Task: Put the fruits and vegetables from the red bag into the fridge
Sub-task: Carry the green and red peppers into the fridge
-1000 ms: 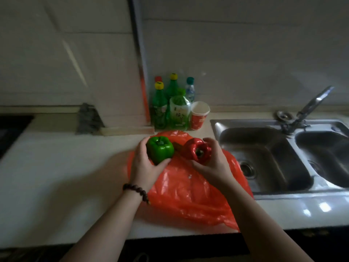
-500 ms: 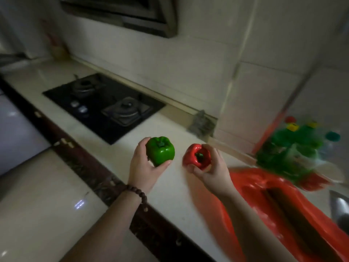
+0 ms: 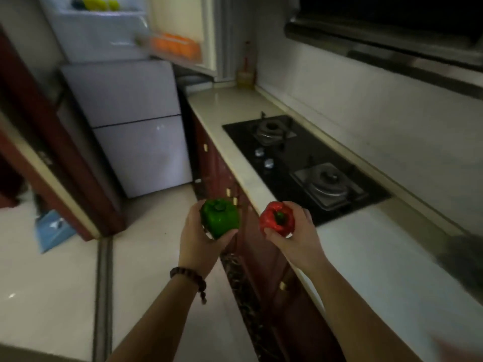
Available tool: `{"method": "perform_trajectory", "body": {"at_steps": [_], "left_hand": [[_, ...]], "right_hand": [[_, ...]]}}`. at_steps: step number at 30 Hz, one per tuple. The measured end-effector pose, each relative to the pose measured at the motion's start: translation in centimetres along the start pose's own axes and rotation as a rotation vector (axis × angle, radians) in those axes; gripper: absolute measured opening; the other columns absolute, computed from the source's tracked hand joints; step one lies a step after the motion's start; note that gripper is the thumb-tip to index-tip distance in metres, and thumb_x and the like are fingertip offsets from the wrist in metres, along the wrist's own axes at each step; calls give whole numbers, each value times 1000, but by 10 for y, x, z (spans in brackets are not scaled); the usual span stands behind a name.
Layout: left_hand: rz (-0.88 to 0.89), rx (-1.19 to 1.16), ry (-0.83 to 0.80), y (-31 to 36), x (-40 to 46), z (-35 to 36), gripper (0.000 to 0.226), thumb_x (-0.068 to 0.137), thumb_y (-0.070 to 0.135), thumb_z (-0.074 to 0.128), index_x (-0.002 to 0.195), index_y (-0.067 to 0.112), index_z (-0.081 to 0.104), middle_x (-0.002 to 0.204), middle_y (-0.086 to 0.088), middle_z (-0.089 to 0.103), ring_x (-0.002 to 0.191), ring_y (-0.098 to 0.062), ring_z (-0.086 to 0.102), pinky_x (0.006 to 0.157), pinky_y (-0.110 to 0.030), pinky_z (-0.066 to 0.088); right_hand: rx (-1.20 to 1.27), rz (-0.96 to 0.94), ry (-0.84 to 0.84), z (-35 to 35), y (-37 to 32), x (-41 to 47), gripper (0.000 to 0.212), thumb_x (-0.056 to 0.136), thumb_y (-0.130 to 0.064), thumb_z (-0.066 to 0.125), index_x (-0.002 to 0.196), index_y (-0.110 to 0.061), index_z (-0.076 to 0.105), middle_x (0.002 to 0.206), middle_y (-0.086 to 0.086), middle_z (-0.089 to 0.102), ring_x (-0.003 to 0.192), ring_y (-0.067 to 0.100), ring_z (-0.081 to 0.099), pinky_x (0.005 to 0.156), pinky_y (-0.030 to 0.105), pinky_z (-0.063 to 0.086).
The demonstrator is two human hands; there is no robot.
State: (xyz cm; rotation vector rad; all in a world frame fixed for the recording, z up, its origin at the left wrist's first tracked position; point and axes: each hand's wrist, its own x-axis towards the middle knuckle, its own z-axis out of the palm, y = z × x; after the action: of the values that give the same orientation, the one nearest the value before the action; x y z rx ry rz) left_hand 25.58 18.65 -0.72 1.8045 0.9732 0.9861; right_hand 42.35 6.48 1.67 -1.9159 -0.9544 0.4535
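Kitchen, fridge [image 3: 125,105] ahead (no legible writing); left hand [image 3: 201,241] holds green pepper [image 3: 220,217], right hand [image 3: 292,239] red pepper [image 3: 277,218].

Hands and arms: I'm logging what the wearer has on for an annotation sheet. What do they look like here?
Both forearms are bare, with no sleeves showing. The left hand has a dark beaded bracelet at the wrist, with a small piece dangling from it. The right hand wears nothing visible: no glove, ring or watch can be made out.
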Motion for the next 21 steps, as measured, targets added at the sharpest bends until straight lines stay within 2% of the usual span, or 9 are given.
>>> {"method": "perform_trajectory", "body": {"at_steps": [6, 9, 12, 14, 18, 19, 21], "left_hand": [[-22, 34, 102, -44, 94, -73, 72, 62, 23, 86, 122, 25, 44, 116, 10, 54, 105, -11, 56, 84, -31, 55], [-29, 36, 142, -57, 136, -96, 70, 64, 19, 85, 120, 27, 43, 111, 20, 49, 102, -3, 52, 85, -26, 53], [-49, 79, 180, -77, 181, -116, 78, 64, 22, 85, 129, 21, 41, 122, 10, 47, 109, -9, 50, 89, -32, 52], [-63, 106, 207, -92, 214, -130, 80, 65, 25, 84, 131, 22, 39, 124, 9, 46, 110, -10, 50, 89, -30, 52], [-84, 158, 263, -117, 289, -155, 82, 65, 25, 84, 132, 22, 38, 129, 4, 46, 111, -10, 48, 90, -28, 49], [-90, 170, 278, -123, 310, -162, 82, 64, 25, 85, 132, 22, 37, 130, 3, 46, 112, -11, 48, 91, -30, 50], [-110, 199, 297, -132, 354, -173, 84, 64, 25, 85, 133, 22, 37, 131, 1, 45, 114, -13, 48, 94, -33, 49]], "right_hand": [[23, -40, -75, 97, -52, 89, 77, 69, -35, 80, 133, -29, 38, 125, -8, 43, 109, 8, 49, 80, 12, 36], [-8, -72, -105, 134, -71, 130, 77, 68, -38, 80, 132, -29, 38, 128, -7, 43, 113, 11, 49, 88, 22, 40], [-17, -128, -150, 168, -91, 175, 73, 70, -37, 79, 130, -29, 37, 123, -9, 42, 114, 13, 48, 96, 31, 45], [-22, -168, -171, 192, -105, 209, 71, 71, -33, 79, 129, -28, 38, 120, -10, 42, 115, 13, 47, 96, 31, 44], [-62, -238, -227, 241, -122, 292, 73, 67, -52, 75, 127, -39, 36, 127, -11, 45, 116, 12, 48, 95, 37, 48], [-55, -246, -247, 253, -127, 316, 74, 65, -55, 73, 127, -41, 35, 128, -11, 45, 115, 12, 48, 93, 35, 49], [-27, -266, -280, 277, -140, 364, 74, 66, -48, 76, 128, -37, 37, 128, -8, 45, 115, 13, 49, 89, 27, 46]]}}
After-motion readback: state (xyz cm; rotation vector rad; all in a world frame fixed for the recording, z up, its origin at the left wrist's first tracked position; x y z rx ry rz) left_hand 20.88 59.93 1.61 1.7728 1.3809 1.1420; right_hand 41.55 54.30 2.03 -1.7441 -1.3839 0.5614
